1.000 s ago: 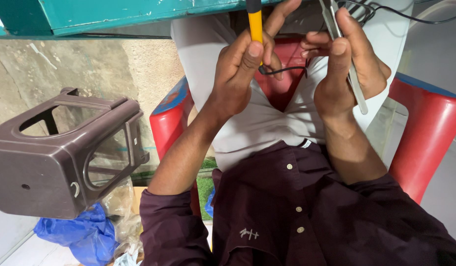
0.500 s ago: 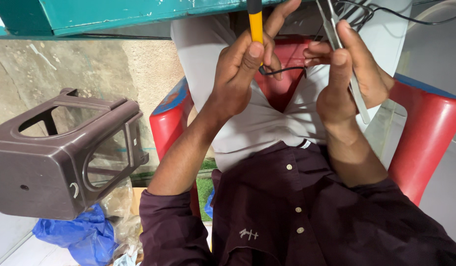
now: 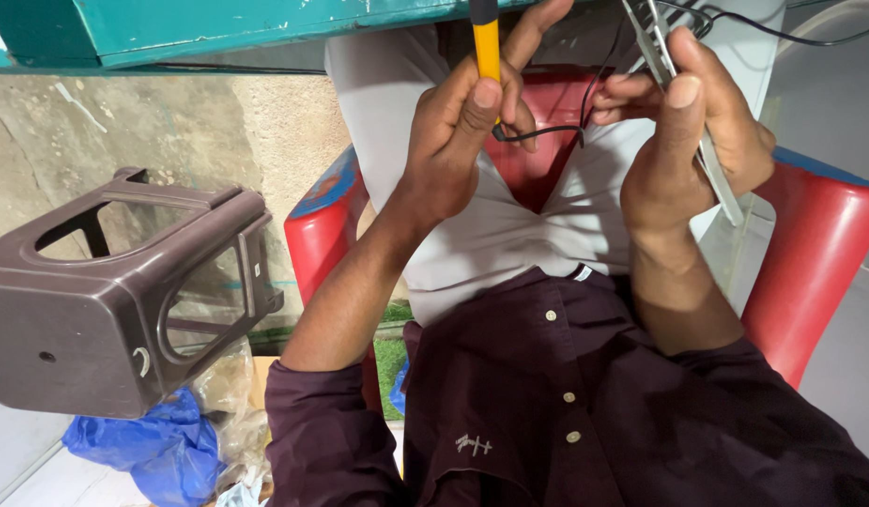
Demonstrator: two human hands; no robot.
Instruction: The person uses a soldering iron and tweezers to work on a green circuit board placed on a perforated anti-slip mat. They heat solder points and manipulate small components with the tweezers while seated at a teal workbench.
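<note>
My left hand (image 3: 462, 131) is closed around a tool with a yellow and black handle (image 3: 487, 42), held upright under the table edge. My right hand (image 3: 688, 131) grips a thin flat metal strip (image 3: 697, 141) that runs diagonally past the palm. A thin black wire (image 3: 547, 131) loops between the two hands, its end pinched by the right fingertips. Both hands hover above my lap, over light grey trousers (image 3: 491, 235) and a dark maroon shirt (image 3: 566, 413).
A teal table edge (image 3: 218, 23) runs across the top. I sit on a red plastic chair (image 3: 810, 253). A brown plastic stool (image 3: 115, 291) lies tipped at the left, with a blue plastic bag (image 3: 143, 446) beneath it. More black cables (image 3: 782, 33) trail at the top right.
My right hand has shifted slightly, with the thumb raised along the metal strip. The left hand holds the tool in the same place.
</note>
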